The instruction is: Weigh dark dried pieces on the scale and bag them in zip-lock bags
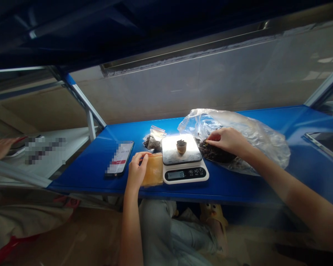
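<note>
At the left side of the scale, my left hand [138, 168] is closed at the edge of a stack of yellowish zip bags [153, 170], thumb and forefinger by their top. My right hand [228, 141] reaches into the mouth of a large clear plastic bag [262, 142], fingertips pinched at dark, loose flaky material [218, 152]. What they pinch is too small to make out. Between my hands stands a white kitchen scale [186, 176], its display reading about 18, decimal point unclear. A small brown cup [181, 148] heaped with dark pieces sits on its plate.
Behind the zip bags lies a small filled zip bag [154, 139]. A phone [120, 158] with a lit screen lies left on the blue table [83, 168]; another dark-screened device [326, 146] lies far right. Another person's hand [1, 147] is at the far left, over a white shelf.
</note>
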Available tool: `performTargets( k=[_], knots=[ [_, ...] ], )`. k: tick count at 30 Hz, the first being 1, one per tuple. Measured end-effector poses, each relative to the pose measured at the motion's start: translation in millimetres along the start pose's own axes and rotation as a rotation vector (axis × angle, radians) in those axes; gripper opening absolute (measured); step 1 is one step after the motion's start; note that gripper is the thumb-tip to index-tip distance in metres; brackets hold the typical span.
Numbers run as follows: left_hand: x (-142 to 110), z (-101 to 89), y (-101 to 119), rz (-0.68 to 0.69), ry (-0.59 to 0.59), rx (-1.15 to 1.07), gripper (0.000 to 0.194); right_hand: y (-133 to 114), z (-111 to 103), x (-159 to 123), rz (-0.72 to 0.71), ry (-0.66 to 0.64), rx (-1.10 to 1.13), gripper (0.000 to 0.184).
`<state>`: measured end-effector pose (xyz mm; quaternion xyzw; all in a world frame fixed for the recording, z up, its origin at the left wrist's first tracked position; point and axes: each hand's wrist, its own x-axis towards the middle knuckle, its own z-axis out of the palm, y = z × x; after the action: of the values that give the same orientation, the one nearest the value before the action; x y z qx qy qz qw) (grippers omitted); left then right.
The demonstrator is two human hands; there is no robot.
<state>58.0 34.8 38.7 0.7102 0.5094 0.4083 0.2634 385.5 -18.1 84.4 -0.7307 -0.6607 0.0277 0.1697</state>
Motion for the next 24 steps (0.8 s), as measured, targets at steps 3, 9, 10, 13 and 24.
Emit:
performTargets(
  k=[3, 9, 10, 13, 24],
  knots=[
    [0, 0.0, 0, 0.002, -0.001, 0.004, 0.027, 0, -1, 0, -0.014, -0.002, 0.025, 0.026],
    [0, -0.1, 0, 0.002, -0.008, -0.001, 0.027, -3, 4, 1, -0.135, -0.008, 0.052, 0.028],
    [0, -0.2, 0, 0.002, -0.008, -0.001, 0.028, -3, 5, 1, -0.163, -0.012, 0.047, 0.029],
    [-1, -0.5, 1, 0.002, -0.008, 0.005, 0.027, -6, 6, 0, -0.229, -0.034, 0.039, 0.031],
    [-2, -1.9, 8, -0.003, -0.003, 0.021, 0.027, -9, 11, -1, -0.254, -0.026, 0.069, 0.029]
  ],
)
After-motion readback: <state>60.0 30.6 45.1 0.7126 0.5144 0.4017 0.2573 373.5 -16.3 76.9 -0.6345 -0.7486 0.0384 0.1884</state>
